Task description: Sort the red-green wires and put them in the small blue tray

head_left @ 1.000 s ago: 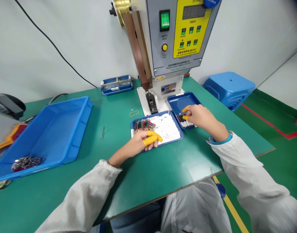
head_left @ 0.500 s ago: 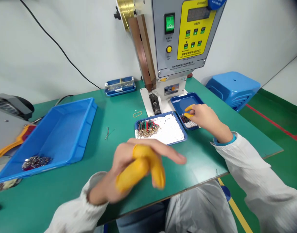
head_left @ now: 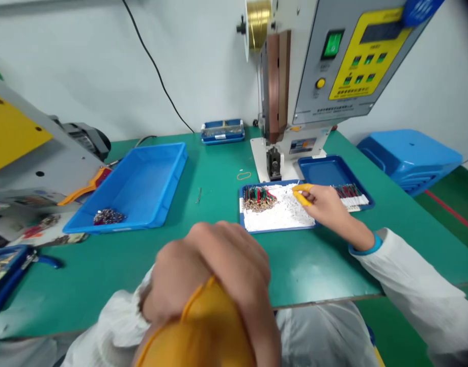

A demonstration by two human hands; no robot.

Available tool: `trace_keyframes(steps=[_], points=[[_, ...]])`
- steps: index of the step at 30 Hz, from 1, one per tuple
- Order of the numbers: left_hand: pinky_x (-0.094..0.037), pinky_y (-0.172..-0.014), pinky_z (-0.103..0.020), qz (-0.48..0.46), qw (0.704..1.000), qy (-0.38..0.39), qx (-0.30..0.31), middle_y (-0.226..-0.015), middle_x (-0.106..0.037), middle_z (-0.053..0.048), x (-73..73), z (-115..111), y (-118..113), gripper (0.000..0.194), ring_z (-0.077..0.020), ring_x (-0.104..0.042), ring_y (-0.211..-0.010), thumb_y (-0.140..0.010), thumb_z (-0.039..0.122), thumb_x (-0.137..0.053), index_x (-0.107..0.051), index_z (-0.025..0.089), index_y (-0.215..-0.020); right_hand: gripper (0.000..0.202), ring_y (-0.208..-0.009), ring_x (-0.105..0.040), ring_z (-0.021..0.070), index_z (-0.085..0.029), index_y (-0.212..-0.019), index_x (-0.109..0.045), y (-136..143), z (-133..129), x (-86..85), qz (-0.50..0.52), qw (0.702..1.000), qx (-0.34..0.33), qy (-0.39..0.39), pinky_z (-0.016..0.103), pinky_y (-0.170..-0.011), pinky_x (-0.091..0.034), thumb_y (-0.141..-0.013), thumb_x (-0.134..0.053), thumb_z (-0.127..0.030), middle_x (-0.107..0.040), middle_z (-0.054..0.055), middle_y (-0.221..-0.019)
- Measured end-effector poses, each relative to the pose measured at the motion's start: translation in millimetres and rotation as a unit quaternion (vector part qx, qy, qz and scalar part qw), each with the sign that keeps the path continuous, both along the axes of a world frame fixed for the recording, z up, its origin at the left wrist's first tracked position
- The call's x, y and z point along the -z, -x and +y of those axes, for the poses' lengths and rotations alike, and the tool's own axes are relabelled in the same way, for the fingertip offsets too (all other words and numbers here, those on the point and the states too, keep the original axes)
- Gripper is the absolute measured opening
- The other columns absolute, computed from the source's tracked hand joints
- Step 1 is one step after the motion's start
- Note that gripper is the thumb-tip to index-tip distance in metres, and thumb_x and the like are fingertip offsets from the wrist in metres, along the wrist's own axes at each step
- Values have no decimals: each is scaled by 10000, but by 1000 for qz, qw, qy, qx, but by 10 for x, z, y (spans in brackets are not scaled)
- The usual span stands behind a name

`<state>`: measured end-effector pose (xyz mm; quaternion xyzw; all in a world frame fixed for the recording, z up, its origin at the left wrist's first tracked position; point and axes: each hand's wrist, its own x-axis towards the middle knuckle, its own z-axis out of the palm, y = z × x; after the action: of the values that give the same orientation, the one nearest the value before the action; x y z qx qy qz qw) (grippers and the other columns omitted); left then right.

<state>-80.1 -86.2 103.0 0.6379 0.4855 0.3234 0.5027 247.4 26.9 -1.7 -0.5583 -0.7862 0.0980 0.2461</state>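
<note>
Green worktop (head_left: 318, 270), white wall (head_left: 207, 61) at 12 o'clock, blue stool (head_left: 413, 153) at 3; right hand (head_left: 325, 206) over white-strewn tray (head_left: 282, 231), left hand (head_left: 214, 285) nearest (blurred), can't tell if either's pinching.

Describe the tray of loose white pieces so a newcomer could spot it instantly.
Find the crimping machine with the yellow panel. At its foot, choose the left blue tray, directly beside the right tray. Loose white pieces cover most of it, while its neighbour shows plenty of bare blue.
</note>
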Motion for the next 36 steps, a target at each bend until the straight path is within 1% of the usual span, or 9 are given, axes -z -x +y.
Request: trace_keyframes(steps=[3,5,9,14,18,25,28,33,36], points=[[-373,-465,-343,-119,986,-115,-16,-499,-551,-87,98,534,-303,783,-165,-511,-467,-872,856,-349,-574,230,-460,325,-850,-692,262,-194,-1217,-703,59,4,63,40,996,-73,-35,387,-782,-558,-980,-502,-288,-728,126,-1030],[-382,-509,-319,-160,970,-179,-37,-526,-567,-81,271,848,-467,772,-144,-496,-486,-935,787,-348,-543,201,-472,347,-1016,-680,304,-237,-1289,-663,83,8,103,53,991,-99,-66,454,-912,-563,-985,-498,-265,-702,140,-1113],[-392,-584,-281,38,962,-271,-12,-618,-648,-69,734,1195,-573,541,-156,-572,-579,-1007,496,-464,-682,160,-643,461,-1194,-600,359,-256,-1413,-575,114,29,122,24,983,-148,-109,547,-1021,-533,-955,-534,-217,-656,161,-1279],[-343,-563,-294,325,856,-396,68,-719,-685,-118,1075,1157,-570,361,-195,-606,-608,-981,322,-538,-691,146,-706,442,-1176,-601,353,-253,-1434,-559,234,175,78,4,981,-151,-124,551,-1015,-528,-998,-495,-213,-674,156,-1253],[-376,-577,-280,400,815,-413,68,-787,-707,-91,1096,1088,-558,335,-192,-646,-665,-1017,320,-500,-711,159,-810,448,-1120,-612,324,-226,-1419,-573,387,387,104,-9,976,-180,-119,502,-957,-542,-979,-523,-158,-709,138,-1198],[-380,-578,-276,439,791,-418,80,-822,-735,-66,1091,1016,-533,281,-183,-660,-713,-997,279,-523,-699,172,-805,517,-1176,-570,294,-175,-1419,-586,463,443,272,-53,982,-138,-117,437,-1001,-487,-924,-531,-38,-707,133,-1203],[-378,-584,-279,448,794,-404,80,-798,-725,-73,1112,1021,-525,281,-178,-647,-686,-990,267,-525,-699,166,-794,575,-1203,-554,297,-156,-1404,-603,447,408,298,-52,983,-135,-109,427,-1013,-466,-870,-514,37,-710,132,-1219],[-412,-604,-282,402,821,-396,85,-784,-712,-71,1132,1049,-501,290,-167,-630,-677,-1004,260,-514,-713,164,-816,450,-1164,-567,305,-139,-1268,-687,428,398,259,-57,987,-111,-100,408,-957,-458,-879,-534,25,-725,137,-1145],[-496,-762,-309,350,831,-422,96,-1052,-756,-94,1074,1038,-512,272,-197,-664,-884,-1030,264,-485,-741,181,-1073,366,-1085,-588,299,-135,-1218,-705,429,397,248,-69,989,-91,-96,395,-906,-455,-901,-566,-18,-731,131,-1115]])
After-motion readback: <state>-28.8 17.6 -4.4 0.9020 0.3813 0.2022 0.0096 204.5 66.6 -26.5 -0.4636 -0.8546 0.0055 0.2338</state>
